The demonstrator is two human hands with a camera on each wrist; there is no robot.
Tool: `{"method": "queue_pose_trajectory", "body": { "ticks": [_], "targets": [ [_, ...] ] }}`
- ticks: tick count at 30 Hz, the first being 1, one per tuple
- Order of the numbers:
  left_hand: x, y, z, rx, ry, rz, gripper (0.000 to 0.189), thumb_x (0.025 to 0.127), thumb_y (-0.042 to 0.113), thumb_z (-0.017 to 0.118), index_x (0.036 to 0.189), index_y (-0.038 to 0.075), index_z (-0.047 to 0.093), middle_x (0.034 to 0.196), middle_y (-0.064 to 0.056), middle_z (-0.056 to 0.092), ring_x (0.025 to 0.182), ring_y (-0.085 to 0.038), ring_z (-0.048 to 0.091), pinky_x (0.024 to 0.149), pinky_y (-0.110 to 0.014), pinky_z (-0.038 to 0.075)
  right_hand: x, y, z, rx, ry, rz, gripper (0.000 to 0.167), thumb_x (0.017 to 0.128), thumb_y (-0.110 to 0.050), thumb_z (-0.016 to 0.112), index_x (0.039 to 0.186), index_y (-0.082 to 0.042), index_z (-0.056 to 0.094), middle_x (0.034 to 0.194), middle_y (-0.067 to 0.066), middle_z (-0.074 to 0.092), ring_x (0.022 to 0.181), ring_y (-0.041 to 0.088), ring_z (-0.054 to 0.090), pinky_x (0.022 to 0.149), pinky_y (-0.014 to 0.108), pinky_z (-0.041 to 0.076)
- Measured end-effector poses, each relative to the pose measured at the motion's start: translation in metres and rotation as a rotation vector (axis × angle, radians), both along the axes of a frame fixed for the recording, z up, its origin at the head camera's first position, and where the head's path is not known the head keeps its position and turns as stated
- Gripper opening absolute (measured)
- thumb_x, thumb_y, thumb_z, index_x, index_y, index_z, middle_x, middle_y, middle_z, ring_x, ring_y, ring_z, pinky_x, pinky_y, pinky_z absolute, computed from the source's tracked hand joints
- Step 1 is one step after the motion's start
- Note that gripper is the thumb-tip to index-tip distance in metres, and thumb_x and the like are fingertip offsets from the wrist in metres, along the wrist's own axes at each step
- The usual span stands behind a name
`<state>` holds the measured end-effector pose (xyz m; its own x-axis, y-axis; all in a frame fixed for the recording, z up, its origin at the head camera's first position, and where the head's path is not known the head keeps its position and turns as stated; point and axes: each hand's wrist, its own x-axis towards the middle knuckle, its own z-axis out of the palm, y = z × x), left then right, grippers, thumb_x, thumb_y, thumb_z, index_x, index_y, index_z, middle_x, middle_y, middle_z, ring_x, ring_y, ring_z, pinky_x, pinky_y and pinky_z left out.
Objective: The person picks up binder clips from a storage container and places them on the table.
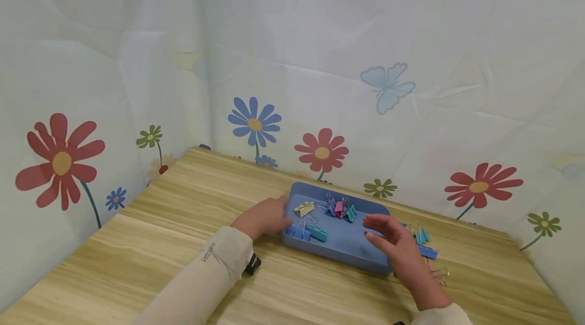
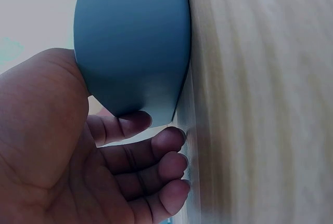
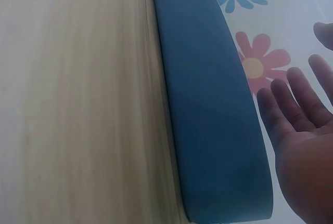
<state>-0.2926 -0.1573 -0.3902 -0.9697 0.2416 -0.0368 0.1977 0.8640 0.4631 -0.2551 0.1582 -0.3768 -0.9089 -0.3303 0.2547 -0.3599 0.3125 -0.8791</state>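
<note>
A blue tray [image 1: 338,241] lies on the wooden table. My left hand [image 1: 267,216] grips its left end, and in the left wrist view the index finger [image 2: 135,123] touches the outer wall near a corner. Inside the tray, a yellow binder clip [image 1: 304,208] sits at the left, with a blue clip [image 1: 299,232] and a teal clip [image 1: 317,233] in front of it. A pink clip [image 1: 339,209] stands between a dark blue one and another teal one farther back. Over the tray's right end hovers my right hand [image 1: 396,244], holding nothing, fingers loosely bent.
To the right of the tray, partly behind my right hand, more binder clips lie on the table [image 1: 484,264], among them a teal one [image 1: 422,236] and a blue one [image 1: 428,252]. A flower-printed curtain [image 1: 292,25] rises behind the table's far edge.
</note>
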Motion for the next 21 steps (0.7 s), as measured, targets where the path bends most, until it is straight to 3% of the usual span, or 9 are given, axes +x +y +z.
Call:
{"method": "queue_pose_trajectory", "body": {
  "ticks": [12,17,21],
  "targets": [
    [0.000,0.001,0.005,-0.016,-0.007,-0.005,0.067,0.091,0.031,0.054,0.147,-0.001,0.033,0.143,-0.017,0.051,0.112,-0.023,0.056,0.106,-0.041,0.042,0.000,-0.009,0.003,-0.014,0.019,0.025,0.039,0.096,-0.017,0.059,0.130,0.000,0.051,0.118,-0.013,0.061,0.110,-0.001,0.059,0.087,0.016,0.049],
    [0.001,0.001,0.003,-0.017,-0.009,0.003,0.069,0.091,0.031,0.054,0.148,-0.001,0.033,0.144,-0.017,0.050,0.119,-0.024,0.055,0.107,-0.042,0.040,0.001,-0.014,0.002,-0.015,-0.017,0.037,0.042,0.095,-0.020,0.061,0.131,-0.001,0.051,0.120,-0.011,0.061,0.113,0.002,0.058,0.089,0.017,0.049],
    [0.001,0.000,0.002,-0.003,-0.015,0.009,0.070,0.090,0.031,0.054,0.149,0.000,0.032,0.145,-0.017,0.049,0.117,-0.024,0.055,0.108,-0.042,0.040,0.000,-0.017,0.003,-0.006,-0.044,0.021,0.041,0.094,-0.022,0.062,0.130,-0.004,0.052,0.121,-0.009,0.060,0.115,0.006,0.058,0.089,0.017,0.049]
  ]
}}
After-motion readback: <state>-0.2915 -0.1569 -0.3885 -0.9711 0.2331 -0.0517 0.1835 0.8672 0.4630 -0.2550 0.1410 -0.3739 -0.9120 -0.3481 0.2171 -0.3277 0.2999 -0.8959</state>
